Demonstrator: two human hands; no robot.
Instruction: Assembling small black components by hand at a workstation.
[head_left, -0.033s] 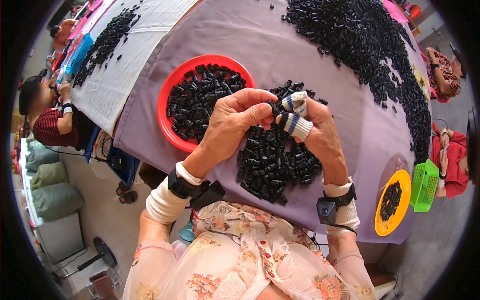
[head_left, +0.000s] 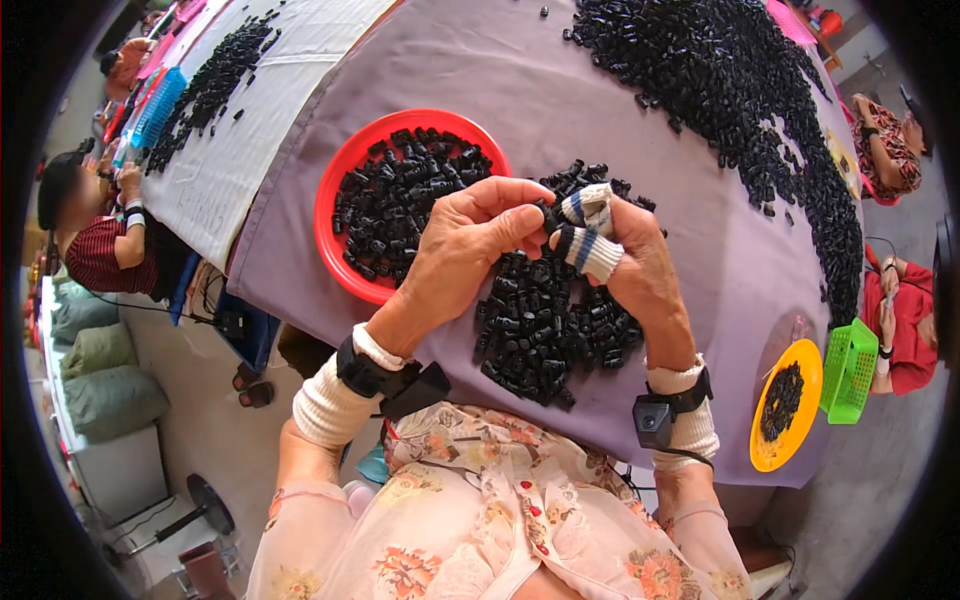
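A small black part (head_left: 548, 214) is between the two hands, above the table (head_left: 740, 290), where the fingertips meet. The left hand (head_left: 465, 240) has its thumb and index finger closed on it. The right hand (head_left: 640, 262) has its thumb and a finger pinched at the other side; both wear striped knit finger covers (head_left: 588, 207). Compared with the picture just before, almost nothing has changed: the right fingers have shifted only very slightly, so I judge that the work is at the same point. The fingers and covers hide most of the part, and I cannot tell if it is one piece or two.

Directly below the hands lies a loose pile of black parts (head_left: 560, 340), partly covered by them. To the left is a red tray (head_left: 328, 200) filled with similar parts; the left hand overlaps its edge. Farther off, at the upper right, spreads a large black heap (head_left: 720, 90). At the right edge stand a yellow plate (head_left: 808, 365) with dark bits and a green basket (head_left: 852, 368). A co-worker in a striped shirt (head_left: 110, 255) sits well apart on the left.
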